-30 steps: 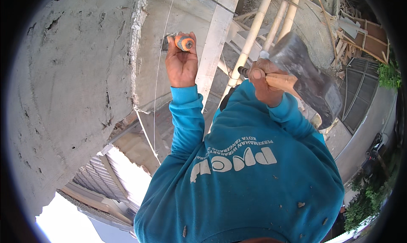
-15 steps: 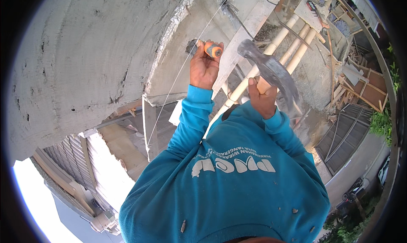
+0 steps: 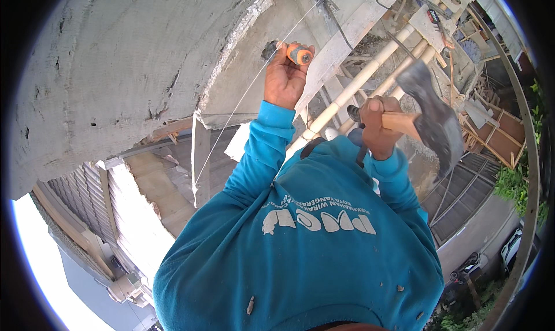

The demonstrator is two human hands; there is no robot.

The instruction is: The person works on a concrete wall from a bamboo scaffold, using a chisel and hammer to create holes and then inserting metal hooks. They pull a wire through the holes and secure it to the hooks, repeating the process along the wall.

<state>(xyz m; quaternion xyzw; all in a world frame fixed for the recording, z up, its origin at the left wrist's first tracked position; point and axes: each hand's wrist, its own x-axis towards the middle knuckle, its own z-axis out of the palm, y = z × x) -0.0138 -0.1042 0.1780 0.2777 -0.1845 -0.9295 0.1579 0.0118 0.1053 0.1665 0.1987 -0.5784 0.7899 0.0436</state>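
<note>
My left hand [image 3: 284,85] is raised against a concrete face [image 3: 245,79], its fingers closed round the orange-and-grey handle of a tool [image 3: 300,54]. The handle's butt points toward me; its working end is hidden behind the fingers, beside a dark chipped hole [image 3: 269,49] in the concrete. To the right, my right hand [image 3: 380,126] grips the wooden handle of a hammer [image 3: 436,123]. The dark metal head is blurred by motion and stands well apart from the tool's butt. A dark handle end pokes out on the left of that fist.
A taut white string [image 3: 240,108] runs diagonally past my left hand. Bent steel bars [image 3: 337,23] stick out near the concrete edge. Bamboo poles [image 3: 355,91] lie beyond the hammer. A board [image 3: 425,21] with tools sits farther off, and wood scraps [image 3: 497,123] lie at the right.
The hammer has swung right, away from the orange-handled tool, and the right fist has turned with it. The left hand keeps its hold on the tool by the hole; the whole view has shifted slightly.
</note>
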